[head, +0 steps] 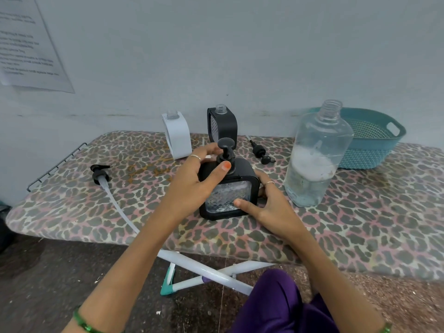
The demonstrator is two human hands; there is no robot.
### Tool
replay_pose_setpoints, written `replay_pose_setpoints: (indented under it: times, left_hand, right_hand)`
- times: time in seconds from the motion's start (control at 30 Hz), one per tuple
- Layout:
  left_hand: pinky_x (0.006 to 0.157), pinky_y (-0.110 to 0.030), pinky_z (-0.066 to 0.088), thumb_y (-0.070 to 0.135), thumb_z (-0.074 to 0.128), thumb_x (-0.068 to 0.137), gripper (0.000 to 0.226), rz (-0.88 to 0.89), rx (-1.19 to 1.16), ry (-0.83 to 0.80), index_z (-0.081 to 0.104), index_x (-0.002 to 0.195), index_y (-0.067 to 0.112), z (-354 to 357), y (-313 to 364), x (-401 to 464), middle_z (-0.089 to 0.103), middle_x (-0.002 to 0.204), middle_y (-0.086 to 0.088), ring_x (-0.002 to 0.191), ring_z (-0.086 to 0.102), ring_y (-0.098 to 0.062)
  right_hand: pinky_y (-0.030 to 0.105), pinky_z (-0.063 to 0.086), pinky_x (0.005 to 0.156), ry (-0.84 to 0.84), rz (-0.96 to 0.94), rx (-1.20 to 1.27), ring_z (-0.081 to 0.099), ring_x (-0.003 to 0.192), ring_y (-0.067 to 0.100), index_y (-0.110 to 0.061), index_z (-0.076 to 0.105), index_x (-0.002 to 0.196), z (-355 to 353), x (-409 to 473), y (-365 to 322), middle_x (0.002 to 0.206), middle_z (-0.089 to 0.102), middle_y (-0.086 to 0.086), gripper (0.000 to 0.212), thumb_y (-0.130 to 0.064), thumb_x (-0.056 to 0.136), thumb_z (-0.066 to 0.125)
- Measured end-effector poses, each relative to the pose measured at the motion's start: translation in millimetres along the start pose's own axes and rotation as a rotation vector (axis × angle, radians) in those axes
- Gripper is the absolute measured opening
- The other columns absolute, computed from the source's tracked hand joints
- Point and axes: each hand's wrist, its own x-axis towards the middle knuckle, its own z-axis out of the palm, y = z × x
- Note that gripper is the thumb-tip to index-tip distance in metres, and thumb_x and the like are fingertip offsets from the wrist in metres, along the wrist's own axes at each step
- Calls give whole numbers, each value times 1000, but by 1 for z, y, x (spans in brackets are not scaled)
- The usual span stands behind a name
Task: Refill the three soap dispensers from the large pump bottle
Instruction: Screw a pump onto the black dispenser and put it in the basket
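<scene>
A black square soap dispenser (230, 188) with a clear patterned window stands on the board in front of me, its black pump head (225, 146) set in its neck. My left hand (199, 175) grips the pump collar, thumb on its front. My right hand (266, 205) holds the dispenser's lower right side, thumb on the window. Behind stand a white dispenser (177, 135) and a second black dispenser (222, 124), both without pumps. The large clear bottle (314, 159), open-necked and partly full of foamy liquid, stands at the right.
The leopard-print ironing board (96, 212) holds a large pump with a long tube (103, 179) at the left and a small black pump (260, 152) behind the dispenser. A teal basket (374, 140) sits at the back right. The wall lies close behind.
</scene>
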Motion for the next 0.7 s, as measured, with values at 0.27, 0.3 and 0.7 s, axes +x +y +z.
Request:
replay_pose_setpoints:
  times: [0.27, 0.3, 0.7]
  left_hand:
    - [73, -7, 45, 42, 78, 74, 35, -7, 46, 303, 56, 96, 25, 20, -2, 6, 62, 99, 8, 90, 58, 6]
    - [74, -7, 45, 41, 78, 75, 34, -10, 44, 298, 57, 97, 26, 20, -3, 6, 62, 100, 7, 91, 58, 6]
    - [102, -34, 46, 24, 64, 91, 23, 3, -47, 75, 58, 111, 35, 3, -1, 1, 63, 115, 7, 111, 58, -7]
  right_hand:
    - [4, 44, 73, -5, -6, 3, 62, 93, -5, -44, 40, 126, 0, 0, 1, 115, 63, -12, 60, -25, 82, 76]
    - [4, 45, 73, -7, -8, 4, 62, 94, -5, -40, 40, 129, 0, 0, 1, 116, 63, -11, 61, -25, 82, 76]
    - [7, 47, 77, -18, -11, 3, 63, 95, -4, -37, 42, 129, -1, 1, 4, 112, 65, -14, 61, -26, 81, 77]
